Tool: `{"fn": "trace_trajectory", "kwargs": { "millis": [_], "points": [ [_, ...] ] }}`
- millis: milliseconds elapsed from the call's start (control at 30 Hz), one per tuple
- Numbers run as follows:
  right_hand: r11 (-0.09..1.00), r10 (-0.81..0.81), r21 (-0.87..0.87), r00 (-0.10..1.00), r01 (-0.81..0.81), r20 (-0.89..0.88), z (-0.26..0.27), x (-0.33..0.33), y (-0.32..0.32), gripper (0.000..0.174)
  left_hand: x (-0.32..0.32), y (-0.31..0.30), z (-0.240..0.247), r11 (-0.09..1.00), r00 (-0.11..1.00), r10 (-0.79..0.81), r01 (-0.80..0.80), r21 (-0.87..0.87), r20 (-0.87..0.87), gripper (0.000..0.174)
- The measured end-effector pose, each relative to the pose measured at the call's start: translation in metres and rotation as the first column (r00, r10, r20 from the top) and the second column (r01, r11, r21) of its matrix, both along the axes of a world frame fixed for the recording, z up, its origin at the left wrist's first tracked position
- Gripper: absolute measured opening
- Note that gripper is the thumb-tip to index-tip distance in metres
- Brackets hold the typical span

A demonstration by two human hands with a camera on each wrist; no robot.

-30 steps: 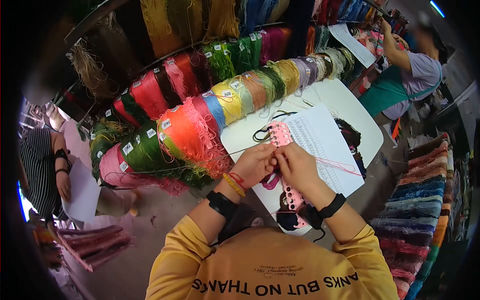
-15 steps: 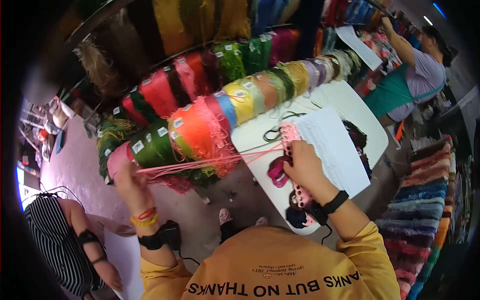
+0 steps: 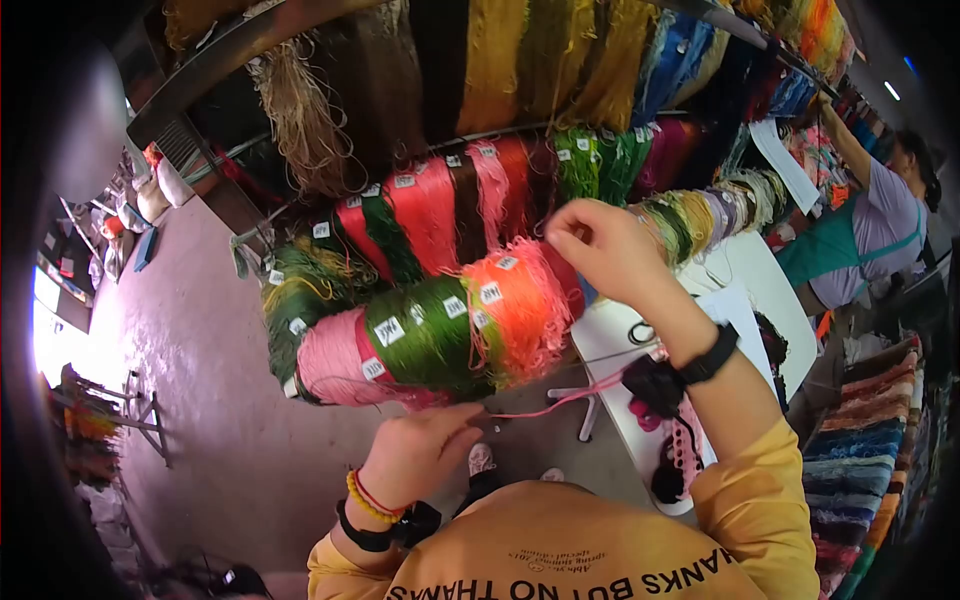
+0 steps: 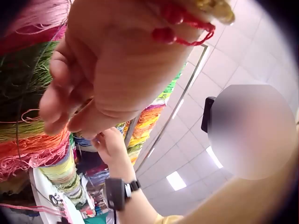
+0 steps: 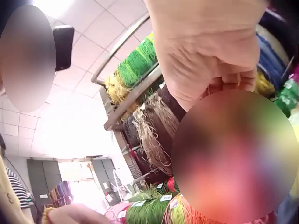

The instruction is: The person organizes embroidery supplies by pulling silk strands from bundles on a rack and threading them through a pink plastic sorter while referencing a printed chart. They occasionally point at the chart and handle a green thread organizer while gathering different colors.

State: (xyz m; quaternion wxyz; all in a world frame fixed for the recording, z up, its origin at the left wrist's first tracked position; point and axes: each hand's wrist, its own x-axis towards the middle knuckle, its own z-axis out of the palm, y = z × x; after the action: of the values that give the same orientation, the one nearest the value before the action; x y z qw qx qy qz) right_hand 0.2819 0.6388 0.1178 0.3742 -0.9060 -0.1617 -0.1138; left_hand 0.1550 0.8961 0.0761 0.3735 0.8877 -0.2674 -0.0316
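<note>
In the head view my left hand [image 3: 420, 450] is below the thread roll, fingers loosely bent. Pink strands [image 3: 560, 400] stretch from near its fingertips toward the table; in the left wrist view they pass well away from the fingers. My right hand [image 3: 610, 250] is raised at the dark red skein [image 3: 568, 288], just beside the coral-orange skein [image 3: 515, 310], its fingers curled. I cannot tell whether it pinches a thread; a blurred patch covers its fingertips in the right wrist view. The pink card with holes [image 3: 688, 440] lies on the white table [image 3: 620, 345].
Labelled green skeins [image 3: 420, 325] and pink skeins [image 3: 335, 355] wrap the near roll. More skeins [image 3: 420, 220] hang behind. A printed sheet [image 3: 735, 310] lies on the table. Another person [image 3: 870, 230] stands at the far right beside a rack of coloured skeins [image 3: 855, 460].
My left hand drew pink strands leftward from the card, then came down below the roll. My right hand left the card and rose to the skeins. The head view turned left.
</note>
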Motion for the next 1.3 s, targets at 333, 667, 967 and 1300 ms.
{"fn": "trace_trajectory", "kwargs": {
  "millis": [333, 667, 967, 1300],
  "points": [
    [0.905, -0.227, -0.361, 0.973, 0.225, 0.037, -0.044, 0.15, 0.058, 0.018, 0.034, 0.064, -0.014, 0.964, 0.97, -0.192, 0.158, -0.215, -0.146, 0.022],
    [0.901, -0.199, -0.361, 0.969, 0.239, 0.145, -0.045, 0.15, 0.064, 0.017, 0.062, 0.092, -0.018, 0.866, 0.849, -0.447, 0.332, -0.373, -0.281, 0.031],
    [0.971, -0.195, 0.075, 0.935, 0.226, -0.296, -0.066, 0.155, 0.056, 0.018, 0.071, 0.097, -0.02, 0.797, 0.773, -0.564, 0.418, -0.436, -0.292, 0.033],
    [0.945, -0.31, -0.152, 0.941, 0.289, -0.134, -0.059, 0.148, 0.063, 0.019, 0.07, 0.097, -0.022, 0.78, 0.768, -0.581, 0.43, -0.454, -0.27, 0.032]
  ]
}}
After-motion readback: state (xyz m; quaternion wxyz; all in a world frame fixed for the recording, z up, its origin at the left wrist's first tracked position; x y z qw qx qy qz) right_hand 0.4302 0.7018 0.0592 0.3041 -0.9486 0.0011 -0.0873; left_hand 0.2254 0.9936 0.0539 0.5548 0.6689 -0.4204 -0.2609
